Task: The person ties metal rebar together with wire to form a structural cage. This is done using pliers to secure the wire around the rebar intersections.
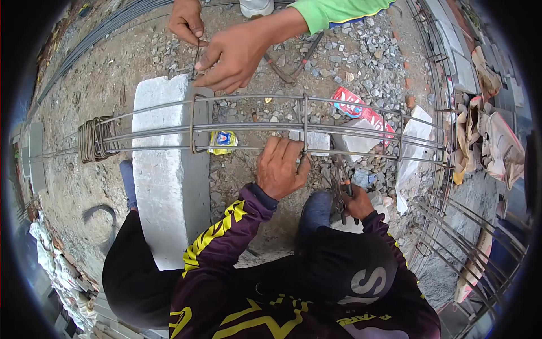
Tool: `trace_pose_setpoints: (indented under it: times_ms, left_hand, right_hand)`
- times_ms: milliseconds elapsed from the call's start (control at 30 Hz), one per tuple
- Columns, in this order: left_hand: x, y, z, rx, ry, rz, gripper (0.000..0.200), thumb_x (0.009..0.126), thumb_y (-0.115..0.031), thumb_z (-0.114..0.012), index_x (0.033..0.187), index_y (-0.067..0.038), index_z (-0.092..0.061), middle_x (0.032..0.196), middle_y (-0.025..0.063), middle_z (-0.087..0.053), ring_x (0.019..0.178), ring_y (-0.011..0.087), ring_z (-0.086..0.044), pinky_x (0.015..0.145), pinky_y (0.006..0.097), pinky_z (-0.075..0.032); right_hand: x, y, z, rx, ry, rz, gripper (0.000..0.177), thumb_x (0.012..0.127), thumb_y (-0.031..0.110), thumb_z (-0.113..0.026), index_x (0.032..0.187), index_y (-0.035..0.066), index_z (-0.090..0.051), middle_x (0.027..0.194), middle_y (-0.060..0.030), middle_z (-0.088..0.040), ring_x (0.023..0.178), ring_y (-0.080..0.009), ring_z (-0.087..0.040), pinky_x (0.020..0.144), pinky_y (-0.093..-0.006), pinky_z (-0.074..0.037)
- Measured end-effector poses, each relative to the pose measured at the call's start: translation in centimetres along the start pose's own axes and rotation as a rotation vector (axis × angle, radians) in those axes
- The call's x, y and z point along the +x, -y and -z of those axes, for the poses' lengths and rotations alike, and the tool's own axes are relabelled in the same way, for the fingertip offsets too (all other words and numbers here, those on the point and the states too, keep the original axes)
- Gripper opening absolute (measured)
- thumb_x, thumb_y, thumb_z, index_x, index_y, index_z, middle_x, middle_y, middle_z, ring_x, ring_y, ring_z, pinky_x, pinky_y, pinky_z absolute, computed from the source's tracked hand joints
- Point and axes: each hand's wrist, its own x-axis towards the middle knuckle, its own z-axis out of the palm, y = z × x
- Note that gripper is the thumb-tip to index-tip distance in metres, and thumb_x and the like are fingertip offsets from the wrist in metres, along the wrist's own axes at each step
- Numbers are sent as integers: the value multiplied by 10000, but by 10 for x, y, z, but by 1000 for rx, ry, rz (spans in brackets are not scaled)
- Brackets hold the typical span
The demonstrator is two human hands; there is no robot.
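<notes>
A rebar cage point(248, 127) of long steel bars and square stirrups runs across the view. My left hand point(282, 168) is closed on its near bar, thumb and fingers beside a stirrup point(305, 121). Lower right, my right hand point(358, 202) grips a pair of pincers point(340, 186), their jaws up close to that bar and stirrup. Across the cage, another person's two hands point(237, 53) hold a thin wire point(197, 56) above a nearer stirrup point(193, 124) at the left.
A concrete block point(158, 169) lies under the cage's left part, near a bundle of stirrups point(96, 139). Another pair of pincers point(288, 70) rests on gravel. Red wrappers point(364, 116) and a yellow packet point(223, 141) lie below the bars. More rebar point(468, 237) stands at right.
</notes>
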Motion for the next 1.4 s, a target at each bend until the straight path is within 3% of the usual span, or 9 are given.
trace_pose_setpoints:
  times_ms: [100,300,467,500,600,833,967,1200,1400]
  left_hand:
    - [3,4,0,4,-17,0,262,700,-127,-711,927,-44,-611,826,85,-575,794,271,-553,650,382,-493]
    - [1,-5,3,-5,-14,61,217,712,-117,-714,884,-25,-618,794,112,-586,743,299,-553,653,396,-481]
    - [1,-2,-4,18,-53,15,250,684,-112,-714,894,-19,-616,798,118,-580,752,305,-546,667,404,-479]
    - [2,-3,-5,17,-45,35,258,682,-113,-715,902,-21,-619,822,114,-582,779,306,-549,679,406,-482]
    - [-4,-6,0,14,-29,95,282,673,-117,-722,924,-27,-628,905,100,-586,869,307,-554,721,410,-489]
    - [-10,-7,1,-111,-83,175,458,642,-115,-753,1067,-48,-594,1078,103,-572,1041,322,-532,857,414,-474]
    - [-10,-3,-2,-198,-127,169,595,622,-85,-771,1165,-69,-530,1137,126,-555,1075,341,-518,891,427,-455]
    - [-15,1,-13,-297,-250,140,676,619,-70,-780,1231,-88,-493,1182,122,-541,1096,339,-508,929,436,-418]
    - [-17,-1,-14,-297,-222,166,746,613,-51,-773,1292,-118,-471,1231,91,-539,1119,316,-506,946,441,-413]
  right_hand:
    - [-50,6,21,120,143,44,279,923,215,-622,1114,12,-614,688,14,-559,661,-75,-544,618,-251,-428]
    - [-114,31,70,61,285,76,213,893,79,-664,1090,28,-603,759,43,-546,706,-36,-459,637,-229,-400]
    - [-144,112,77,-218,65,273,459,876,15,-605,1325,86,-546,701,-69,-573,615,-190,-609,596,-329,-481]
    - [-148,129,76,-454,-29,462,578,835,-29,-575,1389,118,-500,783,-139,-620,622,-306,-642,631,-396,-516]
    - [-152,169,65,-1030,-278,522,692,789,-62,-551,1438,150,-438,1042,-239,-609,762,-371,-649,720,-411,-528]
    - [-150,221,23,-1650,-686,741,629,879,94,-495,1487,187,-368,1319,-285,-438,1102,-440,-548,1049,-518,-378]
    - [-151,228,8,-1889,-762,685,566,920,170,-477,1478,146,-386,1387,-292,-409,1140,-437,-535,1082,-549,-324]
    - [-151,245,-19,-2109,-781,557,545,939,243,-470,1458,89,-410,1383,-290,-428,1153,-440,-531,1092,-563,-276]
    - [-158,245,-42,-2321,-641,515,487,900,210,-503,1327,-24,-487,1011,-166,-556,900,-243,-521,825,-386,-371]
